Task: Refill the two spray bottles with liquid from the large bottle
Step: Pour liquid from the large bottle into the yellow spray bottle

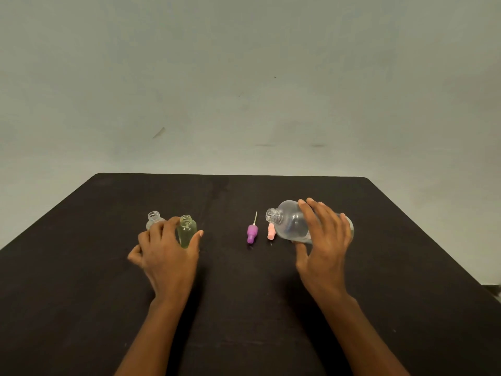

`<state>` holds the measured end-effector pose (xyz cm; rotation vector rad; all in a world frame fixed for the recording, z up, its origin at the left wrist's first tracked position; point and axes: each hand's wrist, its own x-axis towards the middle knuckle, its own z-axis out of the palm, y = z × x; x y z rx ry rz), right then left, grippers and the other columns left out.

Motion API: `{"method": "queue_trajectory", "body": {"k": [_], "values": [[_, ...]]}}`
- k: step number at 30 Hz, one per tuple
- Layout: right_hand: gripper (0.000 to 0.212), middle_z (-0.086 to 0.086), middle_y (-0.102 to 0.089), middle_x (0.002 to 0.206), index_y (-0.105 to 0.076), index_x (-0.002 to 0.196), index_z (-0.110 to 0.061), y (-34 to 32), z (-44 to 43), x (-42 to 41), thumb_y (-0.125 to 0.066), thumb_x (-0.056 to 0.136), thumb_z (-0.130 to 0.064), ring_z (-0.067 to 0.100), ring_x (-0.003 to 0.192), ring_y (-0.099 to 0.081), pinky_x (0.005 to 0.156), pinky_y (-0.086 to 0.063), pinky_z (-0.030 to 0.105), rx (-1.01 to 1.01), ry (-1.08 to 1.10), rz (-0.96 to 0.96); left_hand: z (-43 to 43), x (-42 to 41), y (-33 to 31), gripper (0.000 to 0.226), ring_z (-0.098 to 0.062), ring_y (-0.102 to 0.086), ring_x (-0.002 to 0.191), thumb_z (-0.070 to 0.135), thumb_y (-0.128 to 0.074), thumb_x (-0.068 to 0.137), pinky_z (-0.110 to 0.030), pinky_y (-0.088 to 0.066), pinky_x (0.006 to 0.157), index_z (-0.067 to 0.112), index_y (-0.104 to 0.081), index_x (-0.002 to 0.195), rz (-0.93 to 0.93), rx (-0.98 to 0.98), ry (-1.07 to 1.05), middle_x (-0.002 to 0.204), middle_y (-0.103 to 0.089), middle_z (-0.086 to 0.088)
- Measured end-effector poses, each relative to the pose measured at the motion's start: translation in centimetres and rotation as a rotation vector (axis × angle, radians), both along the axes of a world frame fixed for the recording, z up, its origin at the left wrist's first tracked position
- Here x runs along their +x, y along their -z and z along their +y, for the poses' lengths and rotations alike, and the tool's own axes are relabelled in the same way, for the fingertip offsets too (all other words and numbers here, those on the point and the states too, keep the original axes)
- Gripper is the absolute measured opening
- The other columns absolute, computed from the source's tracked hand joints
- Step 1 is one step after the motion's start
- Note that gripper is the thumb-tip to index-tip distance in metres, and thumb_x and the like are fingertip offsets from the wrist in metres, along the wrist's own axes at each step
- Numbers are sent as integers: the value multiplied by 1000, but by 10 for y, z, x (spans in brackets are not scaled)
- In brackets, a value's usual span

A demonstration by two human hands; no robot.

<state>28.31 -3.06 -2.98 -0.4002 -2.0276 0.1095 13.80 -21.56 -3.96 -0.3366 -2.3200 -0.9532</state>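
Note:
Two small uncapped spray bottles stand on the dark table [244, 308]. The greenish bottle [187, 231] is gripped by my left hand [168, 253], thumb on its right side. The clear small bottle [154, 219] stands just behind and left of it, partly hidden by my fingers. My right hand [322, 240] holds the large clear bottle [291, 222], uncapped and tilted with its mouth pointing left, above the table. A purple spray cap [252, 234] with its thin tube lies at the centre. A pink spray cap [271, 231] lies beside it, partly behind the large bottle.
A plain pale wall rises behind the table's far edge [230, 174]. The table's right edge [433, 240] runs diagonally toward me.

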Motion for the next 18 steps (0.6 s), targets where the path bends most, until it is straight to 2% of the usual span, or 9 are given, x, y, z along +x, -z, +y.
{"method": "queue_trajectory", "body": {"k": [3,6,9,12,15,18], "values": [[88,8,-56,133,-43,135,-20,0,0,0,-81,60,8,20,130,-40,113,-20,48,-5,0,-3,1,3,-2,40,-28,-53,98,30,-79,71,-41,-27,83,16,-64,105,8,55,67,103,-65,-6],[87,9,-56,133,-43,135,-20,-1,0,1,-81,61,7,20,130,-40,113,-19,47,-3,-1,-10,5,7,-5,40,-20,-58,96,27,-80,71,-31,-29,84,18,-64,107,-17,167,263,100,-67,1],[87,9,-55,133,-43,135,-20,-1,0,1,-81,61,6,21,129,-41,114,-18,46,-1,0,-19,14,21,-8,40,-6,-59,95,26,-79,72,-22,-43,84,29,-63,108,-139,366,521,101,-65,10],[88,9,-56,133,-43,135,-20,-1,0,1,-81,60,7,21,129,-41,114,-16,44,1,2,-29,23,39,-9,44,-2,-60,96,19,-80,73,-14,-46,81,42,-60,105,-169,423,710,103,-64,13],[88,9,-56,132,-44,135,-20,0,0,1,-79,60,10,22,129,-41,114,-16,44,7,4,-32,30,49,-7,45,-4,-61,96,11,-81,72,-18,-49,81,30,-64,109,-166,387,801,104,-63,10],[88,9,-56,132,-45,134,-20,0,1,0,-77,60,13,23,129,-43,112,-22,49,17,1,-35,33,55,-6,50,-3,-61,96,11,-83,67,-15,-48,81,29,-63,109,-198,395,800,102,-64,10]]}}
